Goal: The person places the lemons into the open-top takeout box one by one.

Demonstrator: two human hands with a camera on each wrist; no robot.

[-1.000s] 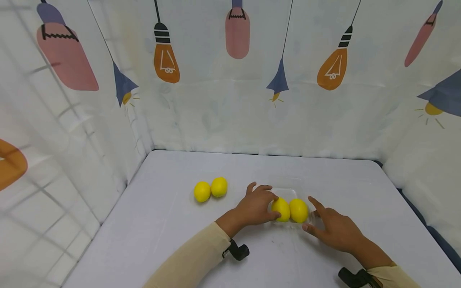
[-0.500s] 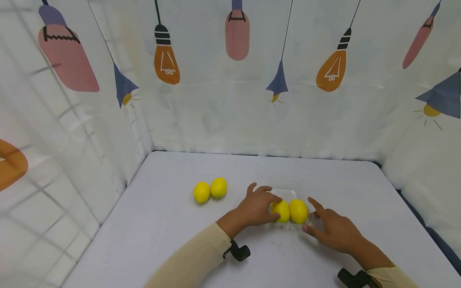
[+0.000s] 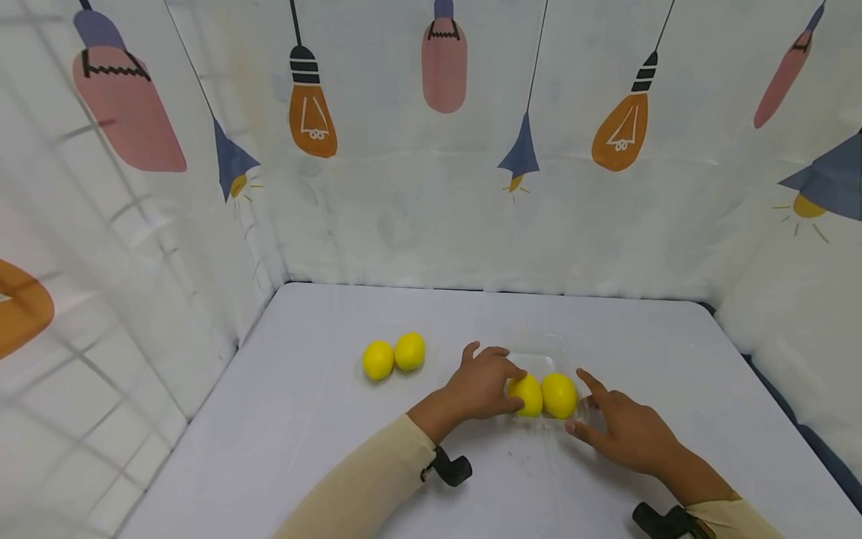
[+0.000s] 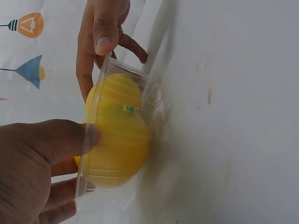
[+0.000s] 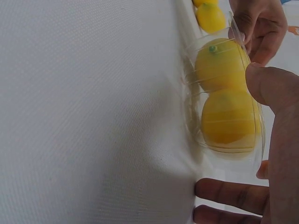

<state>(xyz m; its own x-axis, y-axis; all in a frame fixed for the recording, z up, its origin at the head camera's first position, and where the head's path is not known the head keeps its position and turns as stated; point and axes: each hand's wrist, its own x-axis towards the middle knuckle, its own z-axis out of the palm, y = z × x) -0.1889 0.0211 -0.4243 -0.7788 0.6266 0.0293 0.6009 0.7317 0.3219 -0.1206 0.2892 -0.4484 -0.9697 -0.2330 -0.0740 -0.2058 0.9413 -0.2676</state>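
A clear plastic container stands on the white table with two yellow lemons in it, side by side. My left hand pinches the left lemon, its thumb reaching inside the container wall. Beside that lies the right lemon, with a bare gap between it and my right fingers. At the container's right end, my right hand holds the rim, thumb on the near edge and one finger behind the end wall. Two of its fingertips rest at the table surface.
Two more lemons, one on the left and one on the right, lie together on the table left of the container. A white cloth wall printed with lamps rises behind the table.
Both hands, the container and the lemons keep their places. My left forearm has shifted very slightly to the right.
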